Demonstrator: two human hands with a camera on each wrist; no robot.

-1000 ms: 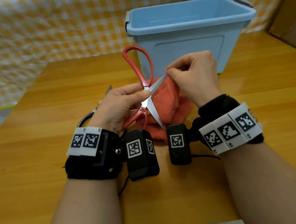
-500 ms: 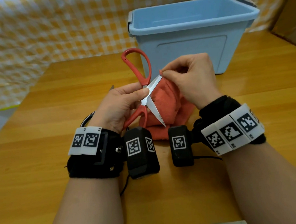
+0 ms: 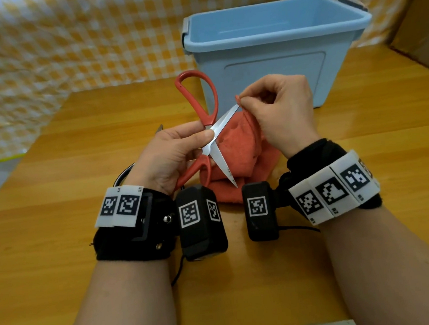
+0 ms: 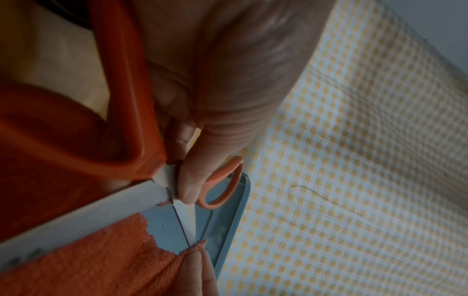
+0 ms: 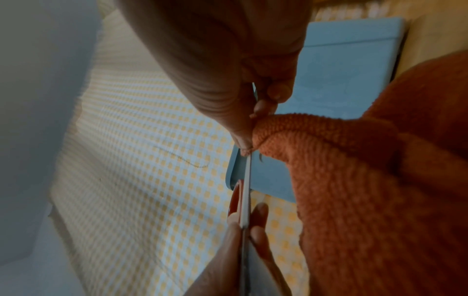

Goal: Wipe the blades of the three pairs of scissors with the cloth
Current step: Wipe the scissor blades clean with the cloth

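My left hand [image 3: 174, 152] grips red-handled scissors [image 3: 199, 105] at the pivot, blades spread wide apart above the table. One blade [image 3: 224, 121] points up to the right, the other [image 3: 223, 165] down toward me. My right hand [image 3: 275, 107] pinches a fold of the orange cloth [image 3: 240, 147] around the tip of the upper blade. The rest of the cloth hangs down onto the table. In the right wrist view the fingertips [image 5: 247, 144] squeeze the cloth [image 5: 341, 160] onto the thin blade [image 5: 246, 190]. The left wrist view shows my thumb [image 4: 192, 176] on the pivot.
An open light-blue plastic bin [image 3: 271, 44] stands behind the hands on the wooden table [image 3: 58, 193]. Parts of other scissors, a metal tip [image 3: 159, 128] and a dark handle loop [image 3: 123, 175], peek out behind my left hand. A yellow checked cloth [image 3: 73, 45] hangs behind the table.
My right hand has slid the pinched cloth outward along the upper blade to its tip. The left hand keeps the scissors in nearly the same place.
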